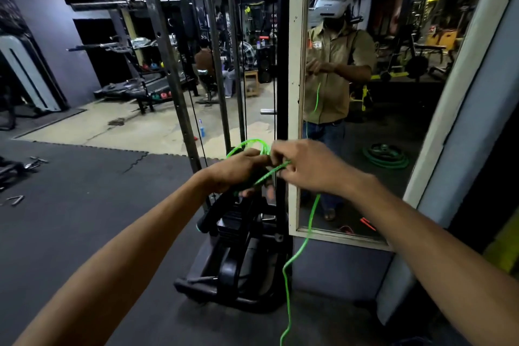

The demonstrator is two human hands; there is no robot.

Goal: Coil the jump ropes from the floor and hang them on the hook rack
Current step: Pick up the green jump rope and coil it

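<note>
**Sam:** Low down, what is that green line?

**Mia:** It is the jump rope point(286, 289). Its loose end hangs down toward the dark floor point(84, 219).

**Sam:** Who holds it?

**Mia:** Both hands. The left hand point(236, 171) is curled round some green loops, and a black handle point(209, 216) hangs under it. The right hand point(306, 168) pinches the rope just beside the left one.

**Sam:** What is behind them?

**Mia:** A black machine point(236, 270) stands on the floor. A tall mirror point(295, 93) shows the person holding the rope
</note>
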